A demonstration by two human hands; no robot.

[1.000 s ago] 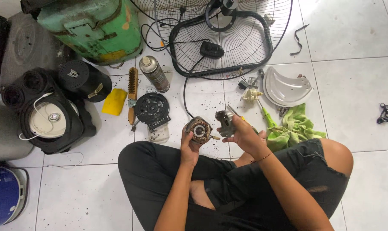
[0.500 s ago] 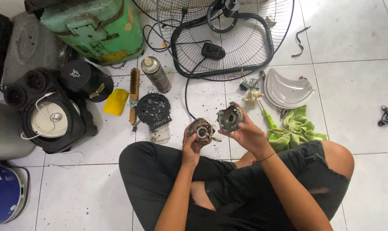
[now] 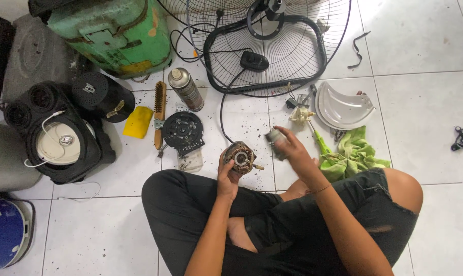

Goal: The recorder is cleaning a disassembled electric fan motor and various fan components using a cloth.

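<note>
Above your lap: left hand (image 3: 227, 180) closed round motor stator (image 3: 240, 157), dense, rigid, shaft protruding; grip outer rim, spare windings. Right hand (image 3: 291, 148) clasps blurred grey housing part (image 3: 275, 141), probably lighter.

We sit on a floor (image 3: 425, 46) of large white tiles with thin dark grout, speckled with black grit near the middle. Even daylight falls across it, with soft shadows. A green metal drum (image 3: 114, 30) stands at the top left, a black speaker box (image 3: 57, 138) beside it, and a grey case (image 3: 32, 56) behind.
</note>
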